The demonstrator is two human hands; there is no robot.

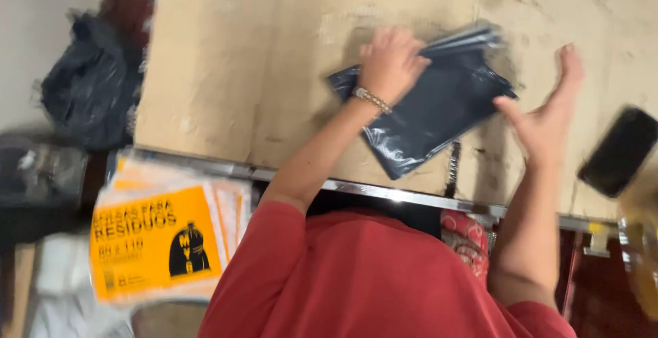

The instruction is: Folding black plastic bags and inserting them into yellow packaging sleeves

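A folded stack of black plastic bags (pixel 439 112) lies on a beige, scuffed table top (pixel 233 70). My left hand (pixel 389 60), with a beaded bracelet at the wrist, rests flat on the stack's upper left part, fingers curled over its edge. My right hand (pixel 548 115) hovers at the stack's right side with palm open and fingers spread; its thumb is close to the bags' right corner. Whether it touches them is blurred. My red shirt (pixel 370 276) fills the bottom of the view.
A black phone (pixel 617 149) lies on the table at the right. The table's metal edge (pixel 384 190) runs across near me. Below on the left sits a pile of orange-and-white bag packets (pixel 157 242). A crumpled black bag (pixel 89 84) is at far left.
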